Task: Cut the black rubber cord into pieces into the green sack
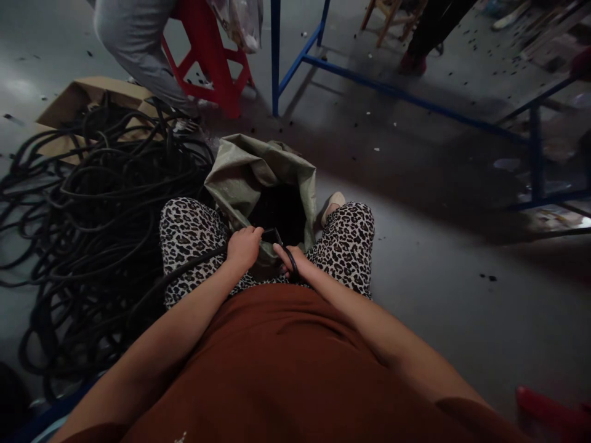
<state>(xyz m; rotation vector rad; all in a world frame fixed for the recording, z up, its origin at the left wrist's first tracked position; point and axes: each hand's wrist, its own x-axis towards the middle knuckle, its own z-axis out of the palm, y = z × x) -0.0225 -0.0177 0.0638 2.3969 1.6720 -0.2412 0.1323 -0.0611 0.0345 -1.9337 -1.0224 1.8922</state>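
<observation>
My left hand (244, 247) is closed round a long black rubber cord (196, 261), which runs back over my left thigh to the pile beside me. The cord's short front end sticks out past my fingers. My right hand (294, 259), also closed, grips what looks like black-handled scissors (292, 261), their dark front part close to the cord end. Whether the blades touch the cord is too dark to tell. Both hands are above the near rim of an open greenish woven sack (235, 178) between my knees. Its inside is dark, and its contents cannot be made out.
A large tangle of black cords (115, 197) lies at my left, spilling from a cardboard box (60, 111). Beyond are a red plastic stool (203, 55), a person's grey-trousered leg (133, 43) and a blue metal frame (369, 80). Small black bits dot the floor.
</observation>
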